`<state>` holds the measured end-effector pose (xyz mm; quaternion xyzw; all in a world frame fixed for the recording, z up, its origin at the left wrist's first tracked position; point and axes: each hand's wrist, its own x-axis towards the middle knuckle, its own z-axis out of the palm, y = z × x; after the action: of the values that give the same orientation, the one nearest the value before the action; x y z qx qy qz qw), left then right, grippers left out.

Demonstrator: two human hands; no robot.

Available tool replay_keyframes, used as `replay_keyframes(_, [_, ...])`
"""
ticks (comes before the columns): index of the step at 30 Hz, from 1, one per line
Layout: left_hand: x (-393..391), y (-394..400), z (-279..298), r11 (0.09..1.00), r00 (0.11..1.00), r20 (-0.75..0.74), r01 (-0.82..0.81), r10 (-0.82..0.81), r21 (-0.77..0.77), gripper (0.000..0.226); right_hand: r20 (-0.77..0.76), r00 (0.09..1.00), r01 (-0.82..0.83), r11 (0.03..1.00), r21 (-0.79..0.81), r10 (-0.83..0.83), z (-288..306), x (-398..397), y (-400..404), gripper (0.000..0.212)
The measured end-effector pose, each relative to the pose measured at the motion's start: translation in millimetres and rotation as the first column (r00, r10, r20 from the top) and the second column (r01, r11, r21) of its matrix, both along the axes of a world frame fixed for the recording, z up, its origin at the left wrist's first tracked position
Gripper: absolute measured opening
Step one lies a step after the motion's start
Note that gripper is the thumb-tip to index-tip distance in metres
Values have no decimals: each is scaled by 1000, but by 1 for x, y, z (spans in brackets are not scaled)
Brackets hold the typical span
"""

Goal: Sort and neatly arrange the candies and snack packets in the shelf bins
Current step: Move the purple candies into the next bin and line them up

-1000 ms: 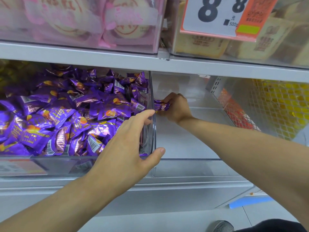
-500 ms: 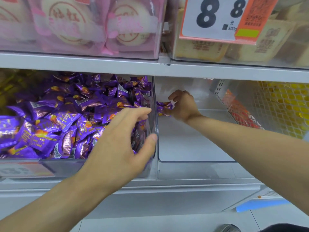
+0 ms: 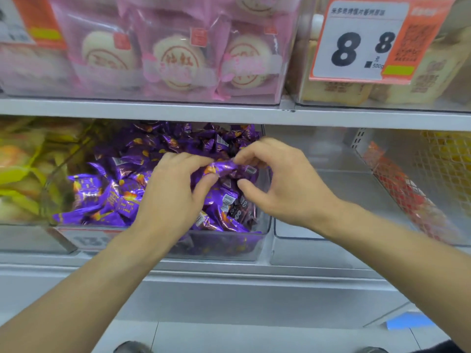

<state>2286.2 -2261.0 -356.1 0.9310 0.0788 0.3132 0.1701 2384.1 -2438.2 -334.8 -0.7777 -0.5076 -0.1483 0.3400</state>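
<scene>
A clear bin [image 3: 224, 244] on the lower shelf is heaped with purple wrapped candies [image 3: 114, 194]. Both my hands hover over its right half. Between them is one purple candy [image 3: 223, 166]. My left hand [image 3: 168, 197] pinches its left end between thumb and fingertips. My right hand [image 3: 288, 184] curls its fingers over the right end, with the thumb spread below and apart from the wrapper. To the right stands a clear bin [image 3: 318, 248] with nothing visible inside.
A bin of yellow packets [image 3: 20, 169] sits to the left. A wire mesh divider [image 3: 420, 179] with red and yellow packs is at the right. Above the shelf edge [image 3: 229, 114] are pink pastry packets [image 3: 173, 59] and a price tag [image 3: 356, 47].
My right hand has brought a purple candy leftward out of the right-hand bin to above the purple bin. My left hand has left the bin wall and risen to meet it.
</scene>
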Motion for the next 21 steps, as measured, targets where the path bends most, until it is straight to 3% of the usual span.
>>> replay_keyframes(3, [-13,3,11,990,996,41,80,-76,-116,23,-38,998,-58,998,-11,57,4,-3,4,45])
replay_keyframes(7, [-24,6,14,939,977,9,208,-214,-273,26,-161,981,-90,992,92,104,6,-8,9,24])
replay_keyframes(10, [-23,11,9,937,975,-66,182,-211,-296,51,-301,949,-61,992,108,92,2,-9,4,17])
replay_keyframes(12, [-19,15,5,968,969,-176,137,-175,-210,58,-356,933,-11,993,118,53,0,-6,-3,18])
replay_keyframes(16, [-12,16,-2,987,941,-310,156,-136,40,41,-410,910,4,988,154,60,2,-7,-12,19])
replay_keyframes(21, [-6,8,2,994,950,-305,86,-61,68,32,-538,842,144,973,180,-25,1,-10,-23,15])
